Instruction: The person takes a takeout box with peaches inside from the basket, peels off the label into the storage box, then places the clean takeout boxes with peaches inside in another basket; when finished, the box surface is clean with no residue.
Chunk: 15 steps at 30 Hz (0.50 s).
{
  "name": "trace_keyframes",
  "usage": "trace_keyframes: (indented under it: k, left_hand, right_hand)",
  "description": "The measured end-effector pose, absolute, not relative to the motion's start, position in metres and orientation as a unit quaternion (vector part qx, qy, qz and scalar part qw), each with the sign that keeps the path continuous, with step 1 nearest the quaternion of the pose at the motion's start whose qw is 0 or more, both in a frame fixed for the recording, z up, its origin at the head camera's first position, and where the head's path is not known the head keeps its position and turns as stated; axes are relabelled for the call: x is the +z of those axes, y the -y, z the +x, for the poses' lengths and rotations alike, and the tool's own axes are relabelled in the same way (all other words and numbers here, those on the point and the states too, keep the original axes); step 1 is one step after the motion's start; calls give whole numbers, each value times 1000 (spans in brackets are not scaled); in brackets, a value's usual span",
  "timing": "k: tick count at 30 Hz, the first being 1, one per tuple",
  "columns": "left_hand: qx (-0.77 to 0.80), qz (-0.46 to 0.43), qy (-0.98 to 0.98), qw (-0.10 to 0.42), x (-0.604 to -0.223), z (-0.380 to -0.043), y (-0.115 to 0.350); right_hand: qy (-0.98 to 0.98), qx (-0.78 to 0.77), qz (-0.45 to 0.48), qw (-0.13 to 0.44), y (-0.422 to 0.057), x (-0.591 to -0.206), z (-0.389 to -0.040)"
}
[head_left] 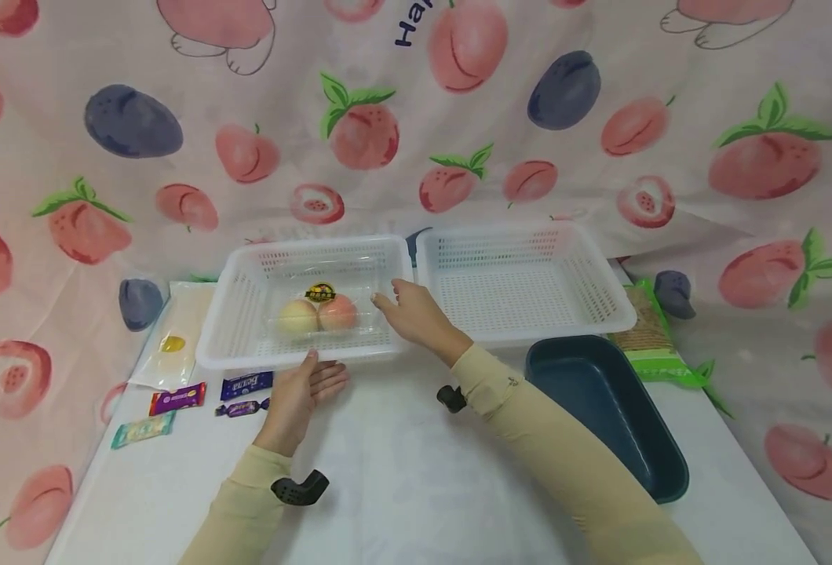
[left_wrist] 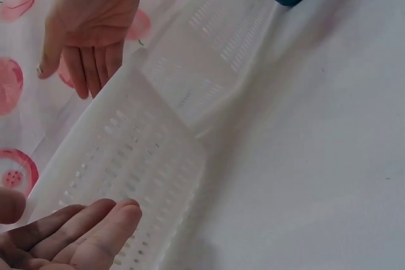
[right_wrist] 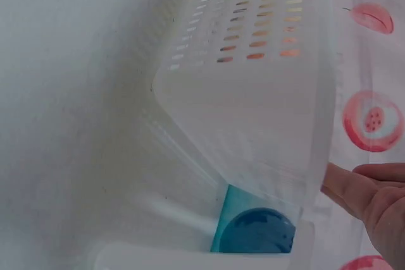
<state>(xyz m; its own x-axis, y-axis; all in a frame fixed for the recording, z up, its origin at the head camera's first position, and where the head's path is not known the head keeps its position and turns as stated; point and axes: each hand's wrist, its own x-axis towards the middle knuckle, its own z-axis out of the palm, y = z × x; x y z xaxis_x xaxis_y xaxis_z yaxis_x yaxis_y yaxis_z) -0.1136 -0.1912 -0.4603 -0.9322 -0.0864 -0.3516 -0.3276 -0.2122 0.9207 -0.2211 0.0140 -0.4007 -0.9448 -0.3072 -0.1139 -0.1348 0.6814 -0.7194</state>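
Inside the left white basket [head_left: 303, 359] lies a clear plastic box [head_left: 366, 271] with a black-and-gold label [head_left: 320, 293]. Two round, peach-like fruits show through it, one pale yellow [head_left: 298, 317] and one pink-orange [head_left: 337, 312]. My left hand [head_left: 299, 400] is at the basket's front side, palm turned up, fingers extended, thumb near the rim. Over the basket's right end is my right hand [head_left: 419, 314], its thumb and fingers apart; in the left wrist view its fingers hang loosely down. Neither hand grips anything.
A second white basket [head_left: 522, 336] adjoins on the right, with a dark teal tray [head_left: 610, 416] before it and a green bag [head_left: 645, 333] beside it. Left are a clear packet [head_left: 176, 333] and several wrapped snacks, including a purple one [head_left: 178, 399]. Behind hangs a fruit-print cloth [head_left: 246, 102].
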Motion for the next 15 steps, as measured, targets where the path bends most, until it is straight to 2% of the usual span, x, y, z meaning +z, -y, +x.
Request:
trace_keyframes:
  k: [15]
  left_hand:
    - [784, -175, -593, 59, -462, -115, 188]
  right_hand:
    - [-920, -354, -72, 152, 22, -419, -229]
